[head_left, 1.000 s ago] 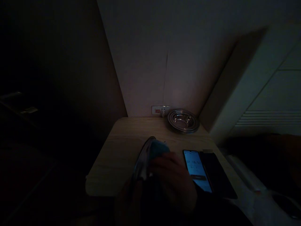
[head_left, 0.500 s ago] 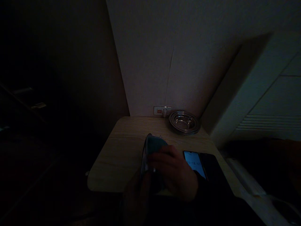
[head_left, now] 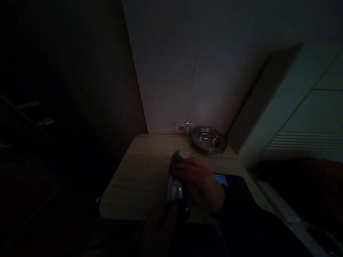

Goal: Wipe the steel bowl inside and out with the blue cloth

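A shiny metal bowl [head_left: 176, 190] is tilted up on its edge above the front of the small table. My left hand [head_left: 160, 223] is closed on its lower rim, dim in the shadow. My right hand [head_left: 199, 182] presses a teal cloth [head_left: 177, 159] against the bowl's right side, fingers closed over it. Most of the cloth is hidden under the fingers. A stack of metal bowls [head_left: 209, 140] sits at the back right of the table.
The light wood table [head_left: 139, 160] stands against the wall. Behind it is a wall socket [head_left: 184, 127] with a plug in it. A lit phone [head_left: 221, 179] lies by my right forearm, partly covered, beside a dark flat object [head_left: 238, 184]. A pale panel [head_left: 308, 125] borders the right.
The bowl has turned so more of its metal side shows. My right hand has slid over the cloth, covering more of it. My right arm now hides more of the phone.
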`<state>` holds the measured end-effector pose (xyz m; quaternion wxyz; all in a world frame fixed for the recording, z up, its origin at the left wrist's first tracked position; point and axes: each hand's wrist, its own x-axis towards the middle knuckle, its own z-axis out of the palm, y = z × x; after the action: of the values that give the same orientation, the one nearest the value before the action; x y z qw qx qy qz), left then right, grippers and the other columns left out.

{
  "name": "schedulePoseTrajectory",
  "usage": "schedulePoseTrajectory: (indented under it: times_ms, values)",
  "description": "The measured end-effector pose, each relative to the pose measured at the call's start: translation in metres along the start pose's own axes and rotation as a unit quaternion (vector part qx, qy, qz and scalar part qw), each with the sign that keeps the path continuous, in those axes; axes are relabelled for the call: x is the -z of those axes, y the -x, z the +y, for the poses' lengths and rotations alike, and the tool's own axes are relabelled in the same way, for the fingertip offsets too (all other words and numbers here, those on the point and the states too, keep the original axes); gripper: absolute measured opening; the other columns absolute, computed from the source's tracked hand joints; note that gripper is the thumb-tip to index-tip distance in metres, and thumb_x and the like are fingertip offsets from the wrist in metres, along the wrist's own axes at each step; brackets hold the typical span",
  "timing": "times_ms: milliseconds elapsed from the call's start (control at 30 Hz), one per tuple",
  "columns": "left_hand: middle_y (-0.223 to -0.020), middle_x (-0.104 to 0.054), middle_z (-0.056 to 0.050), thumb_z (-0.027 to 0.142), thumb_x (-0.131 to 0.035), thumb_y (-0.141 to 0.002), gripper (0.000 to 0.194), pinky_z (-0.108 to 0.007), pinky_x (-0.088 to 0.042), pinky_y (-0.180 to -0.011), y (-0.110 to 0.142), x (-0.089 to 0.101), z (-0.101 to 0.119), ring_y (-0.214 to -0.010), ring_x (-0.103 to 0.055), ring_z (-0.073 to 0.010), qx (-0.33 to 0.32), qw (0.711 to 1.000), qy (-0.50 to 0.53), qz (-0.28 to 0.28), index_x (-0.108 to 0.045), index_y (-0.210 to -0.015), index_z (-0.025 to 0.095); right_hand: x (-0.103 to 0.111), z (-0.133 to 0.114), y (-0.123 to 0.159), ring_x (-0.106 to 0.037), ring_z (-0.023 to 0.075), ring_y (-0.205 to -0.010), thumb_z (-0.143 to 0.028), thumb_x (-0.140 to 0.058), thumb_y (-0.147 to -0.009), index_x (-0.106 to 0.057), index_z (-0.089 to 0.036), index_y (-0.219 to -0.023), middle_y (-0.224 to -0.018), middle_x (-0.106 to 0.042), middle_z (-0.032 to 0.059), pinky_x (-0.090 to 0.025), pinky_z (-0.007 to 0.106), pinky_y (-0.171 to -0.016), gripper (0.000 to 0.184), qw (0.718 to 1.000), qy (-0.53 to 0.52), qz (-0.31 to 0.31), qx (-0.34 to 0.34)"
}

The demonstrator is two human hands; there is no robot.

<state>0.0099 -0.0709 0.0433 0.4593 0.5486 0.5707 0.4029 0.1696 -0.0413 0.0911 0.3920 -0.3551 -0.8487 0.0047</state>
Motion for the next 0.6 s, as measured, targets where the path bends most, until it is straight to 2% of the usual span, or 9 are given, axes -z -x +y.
schedulePoseTrajectory:
  times_ms: [100, 167, 333, 467, 533, 600]
  values:
    - [-0.077, -0.072, -0.005, 0.050, -0.057, -0.070, 0.036, -0.031, -0.052, -0.065, -0.001, 0.000, 0.000, -0.072, -0.066, -0.0245, -0.009, 1.000, 0.013, -0.017, -0.072, -0.082, 0.020, -0.001, -0.003, 0.000, -0.056, 0.0188, -0.093, -0.020, -0.039, -0.089, -0.063, -0.019, -0.095, -0.099, -0.069, 0.0040, -0.044, 0.035, -0.079, 0.025, 0.998, -0.024, -0.029, 0.043]
    - [-0.075, -0.072, -0.005, 0.049, -0.055, -0.071, 0.035, -0.030, -0.052, -0.064, 0.001, 0.000, -0.001, -0.071, -0.066, -0.0237, -0.001, 1.000, 0.016, -0.023, -0.072, -0.080, 0.019, -0.003, 0.003, -0.002, -0.057, 0.0197, -0.094, -0.016, -0.040, -0.087, -0.063, -0.019, -0.097, -0.100, -0.069, 0.0050, -0.044, 0.037, -0.081, 0.026, 0.999, -0.031, -0.013, 0.014]
    - [-0.084, -0.072, -0.007, 0.051, -0.060, -0.066, 0.039, -0.029, -0.051, -0.070, 0.007, 0.004, -0.012, -0.080, -0.066, -0.0243, 0.071, 0.994, 0.070, 0.041, -0.069, -0.085, 0.018, -0.012, 0.029, 0.001, -0.060, 0.0181, -0.097, -0.011, -0.038, -0.085, -0.064, -0.018, -0.100, -0.101, -0.068, 0.0072, -0.047, 0.035, -0.086, 0.031, 0.987, -0.092, 0.045, -0.125]
    - [-0.090, -0.071, -0.008, 0.043, -0.063, -0.062, 0.046, -0.032, -0.052, -0.071, 0.006, 0.011, -0.022, -0.084, -0.065, -0.0257, 0.121, 0.982, 0.124, 0.075, -0.065, -0.099, 0.016, -0.026, 0.038, 0.021, -0.063, 0.0181, -0.096, -0.017, -0.043, -0.084, -0.065, -0.021, -0.100, -0.101, -0.069, 0.0054, -0.049, 0.034, -0.086, 0.028, 0.944, -0.140, 0.109, -0.279]
    - [-0.088, -0.071, -0.007, 0.037, -0.060, -0.062, 0.045, -0.032, -0.051, -0.065, 0.003, 0.013, -0.020, -0.081, -0.065, -0.0256, 0.132, 0.977, 0.145, 0.084, -0.064, -0.102, 0.015, -0.031, 0.038, 0.030, -0.063, 0.0188, -0.098, -0.020, -0.045, -0.084, -0.066, -0.022, -0.099, -0.103, -0.069, 0.0044, -0.049, 0.035, -0.088, 0.026, 0.922, -0.171, 0.130, -0.323]
    - [-0.083, -0.071, -0.006, 0.033, -0.056, -0.063, 0.043, -0.031, -0.051, -0.060, -0.001, 0.013, -0.015, -0.075, -0.065, -0.0244, 0.129, 0.974, 0.169, 0.073, -0.064, -0.101, 0.015, -0.034, 0.037, 0.035, -0.062, 0.0191, -0.101, -0.022, -0.047, -0.083, -0.066, -0.023, -0.098, -0.104, -0.069, 0.0040, -0.048, 0.036, -0.091, 0.024, 0.909, -0.192, 0.151, -0.339]
